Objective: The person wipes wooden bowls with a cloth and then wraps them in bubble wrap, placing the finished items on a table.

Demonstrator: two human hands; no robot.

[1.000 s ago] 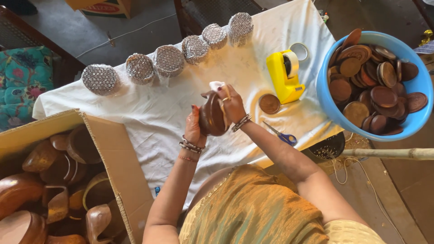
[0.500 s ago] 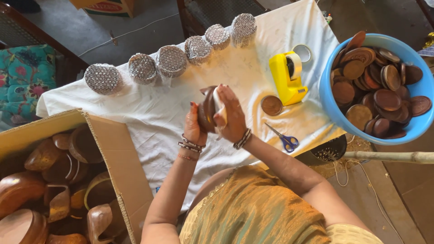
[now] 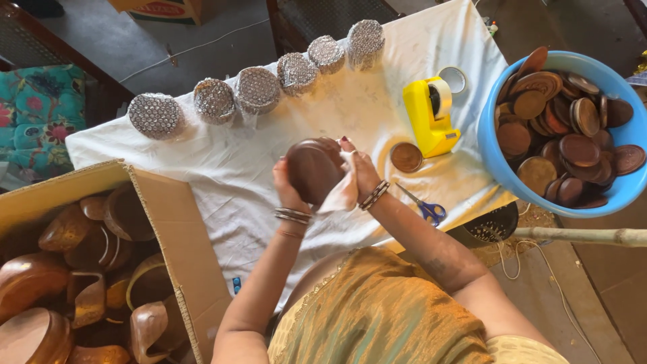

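Observation:
A round dark-brown wooden bowl (image 3: 313, 170) is held up over the white cloth (image 3: 222, 175), its outer side facing the camera. My left hand (image 3: 284, 191) grips its left edge from below. My right hand (image 3: 358, 172) presses a white cloth rag (image 3: 342, 195) against its right side. Both wrists wear metal bangles. A loose brown wooden lid (image 3: 406, 157) lies on the cloth just right of my hands.
Several bubble-wrapped round items (image 3: 256, 89) line the far side of the cloth. A yellow tape dispenser (image 3: 430, 116) and blue-handled scissors (image 3: 424, 208) lie at right. A blue tub (image 3: 499, 168) holds wooden lids. An open cardboard box (image 3: 168, 229) of wooden vessels stands at left.
The bowl has turned from edge-on to showing its broad rounded side. My right hand with the rag has shifted round to its right side.

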